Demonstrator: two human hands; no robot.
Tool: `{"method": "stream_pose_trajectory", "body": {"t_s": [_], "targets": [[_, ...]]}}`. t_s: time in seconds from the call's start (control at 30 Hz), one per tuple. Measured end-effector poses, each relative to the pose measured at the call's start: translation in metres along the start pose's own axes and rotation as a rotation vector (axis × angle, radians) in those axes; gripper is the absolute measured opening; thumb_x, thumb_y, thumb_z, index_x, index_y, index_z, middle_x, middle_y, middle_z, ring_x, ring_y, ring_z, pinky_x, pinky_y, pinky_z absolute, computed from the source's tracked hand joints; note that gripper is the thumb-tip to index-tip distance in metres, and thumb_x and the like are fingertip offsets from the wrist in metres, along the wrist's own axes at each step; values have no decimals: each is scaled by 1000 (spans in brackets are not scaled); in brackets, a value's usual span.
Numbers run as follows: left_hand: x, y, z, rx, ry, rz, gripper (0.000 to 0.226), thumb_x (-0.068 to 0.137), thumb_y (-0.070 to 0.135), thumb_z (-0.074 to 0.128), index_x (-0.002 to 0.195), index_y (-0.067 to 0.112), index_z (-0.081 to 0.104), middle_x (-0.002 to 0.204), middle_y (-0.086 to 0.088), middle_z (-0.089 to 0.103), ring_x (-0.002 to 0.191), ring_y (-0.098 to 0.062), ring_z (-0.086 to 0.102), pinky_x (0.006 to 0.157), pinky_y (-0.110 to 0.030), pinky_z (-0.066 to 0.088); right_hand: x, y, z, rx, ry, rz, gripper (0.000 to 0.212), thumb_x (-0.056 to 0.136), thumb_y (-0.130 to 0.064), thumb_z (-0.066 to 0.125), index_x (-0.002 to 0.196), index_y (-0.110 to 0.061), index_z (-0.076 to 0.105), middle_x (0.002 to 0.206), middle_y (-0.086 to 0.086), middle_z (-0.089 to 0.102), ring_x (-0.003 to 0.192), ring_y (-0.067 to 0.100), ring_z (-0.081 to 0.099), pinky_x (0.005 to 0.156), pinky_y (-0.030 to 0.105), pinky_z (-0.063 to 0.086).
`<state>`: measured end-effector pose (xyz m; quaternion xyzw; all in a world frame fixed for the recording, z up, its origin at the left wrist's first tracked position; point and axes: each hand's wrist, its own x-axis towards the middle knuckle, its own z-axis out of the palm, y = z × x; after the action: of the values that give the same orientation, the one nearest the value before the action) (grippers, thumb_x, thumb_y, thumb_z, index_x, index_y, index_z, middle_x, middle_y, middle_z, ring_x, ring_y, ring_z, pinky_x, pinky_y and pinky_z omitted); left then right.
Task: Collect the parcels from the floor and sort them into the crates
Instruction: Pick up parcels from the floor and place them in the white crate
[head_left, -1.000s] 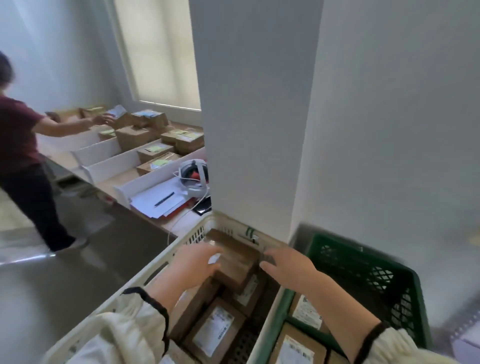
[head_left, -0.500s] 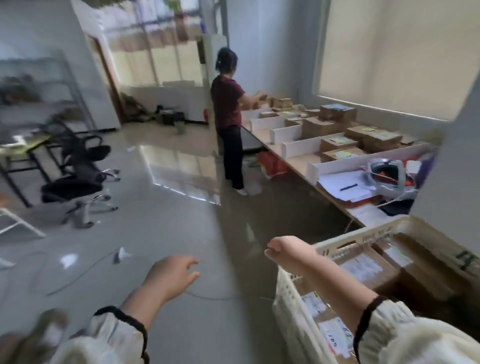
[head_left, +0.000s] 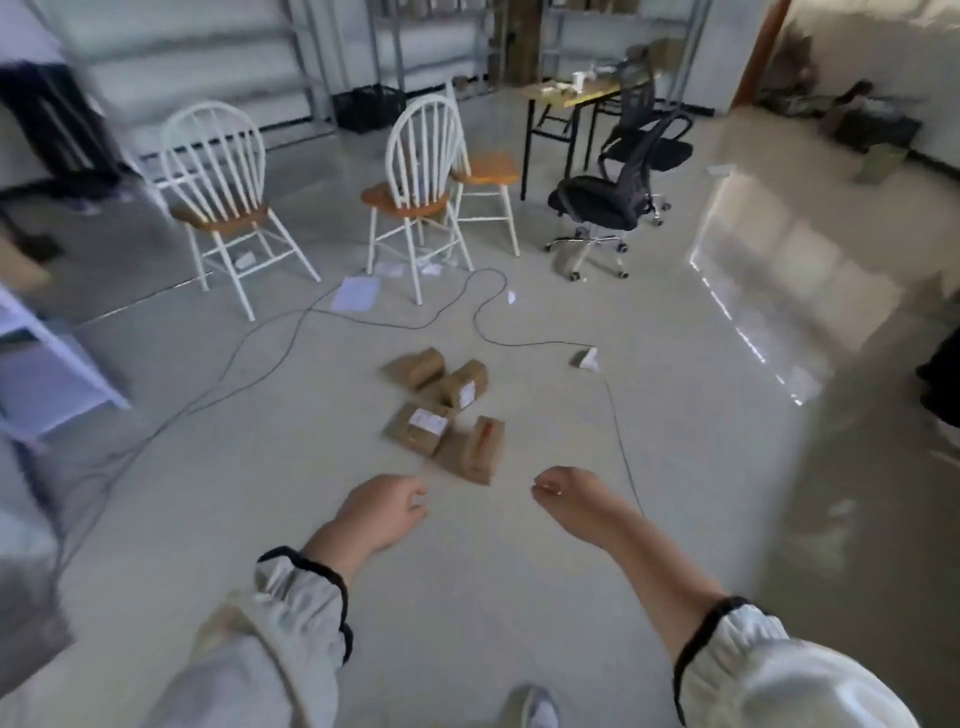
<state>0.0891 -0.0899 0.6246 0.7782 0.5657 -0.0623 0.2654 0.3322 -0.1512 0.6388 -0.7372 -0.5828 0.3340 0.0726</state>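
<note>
Several brown cardboard parcels lie in a loose cluster on the grey floor ahead of me. One parcel (head_left: 418, 428) shows a white label on top, another (head_left: 466, 384) lies behind it, a third (head_left: 415, 368) sits at the back, and one (head_left: 475, 452) is nearest me. My left hand (head_left: 383, 512) hangs in front of the cluster with loosely curled fingers and holds nothing. My right hand (head_left: 569, 493) is just right of the parcels, fingers also loosely curled and empty. No crate is in view.
Black cables (head_left: 483, 327) snake across the floor behind and to the right of the parcels, ending at a small white plug (head_left: 587, 358). Three white spindle chairs (head_left: 415, 192) and a black office chair (head_left: 608, 197) stand farther back. Loose paper (head_left: 356, 293) lies under the chairs.
I have turned away from the crates and the table toward the open floor. Both hands, which were in the white crate on a parcel, are now empty in front of the parcels on the floor.
</note>
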Motion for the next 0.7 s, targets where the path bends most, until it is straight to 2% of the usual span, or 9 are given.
{"method": "stream_pose_trajectory", "body": {"t_s": [0.07,0.17,0.27,0.33,0.5,0.63,0.7], "targets": [[13,-11,-4,-54,24,-86,42,94,37,52,133,21,53,131,-3,58,119,-18,54,96,-27,42,34,-16,-1,-14,-66,-55,24,94,-33,42,85,-19,59,93,0,58,87,21,54,71,24,38],[38,-19,-9,-120,55,-176,41,93,38,53,131,22,55,127,-2,60,116,-17,56,95,-26,43,81,-29,-6,-77,-159,-92,27,94,-31,40,72,-20,51,90,2,57,87,22,52,71,26,39],[69,-25,-10,-174,89,-226,38,93,38,54,128,22,58,124,-1,62,113,-16,58,93,-27,44,125,-33,-8,-99,-220,-83,35,93,-31,40,59,-20,40,71,-3,48,78,21,48,58,27,34],[94,-29,-6,-199,85,-267,38,93,39,53,127,24,57,123,-1,62,113,-17,58,93,-28,45,154,-34,-8,-92,-261,-71,34,92,-30,40,59,-19,39,66,-4,45,74,20,47,56,27,32],[183,-36,14,-260,-46,-302,37,93,38,51,127,23,57,125,-1,61,114,-20,57,96,-31,45,240,-26,-4,-56,-332,-19,31,92,-27,42,64,-18,44,73,2,50,74,20,47,65,28,35],[283,-48,33,-256,-175,-292,37,93,39,48,127,25,55,129,1,58,117,-18,54,96,-28,42,330,-3,2,-55,-344,56,36,92,-23,41,57,-24,33,63,-6,36,64,14,36,51,22,26],[341,-57,47,-258,-182,-299,37,93,39,48,127,27,55,130,2,58,118,-17,54,94,-26,41,380,16,13,-24,-324,109,35,92,-22,40,58,-27,33,62,-9,35,62,12,35,50,21,26]]}}
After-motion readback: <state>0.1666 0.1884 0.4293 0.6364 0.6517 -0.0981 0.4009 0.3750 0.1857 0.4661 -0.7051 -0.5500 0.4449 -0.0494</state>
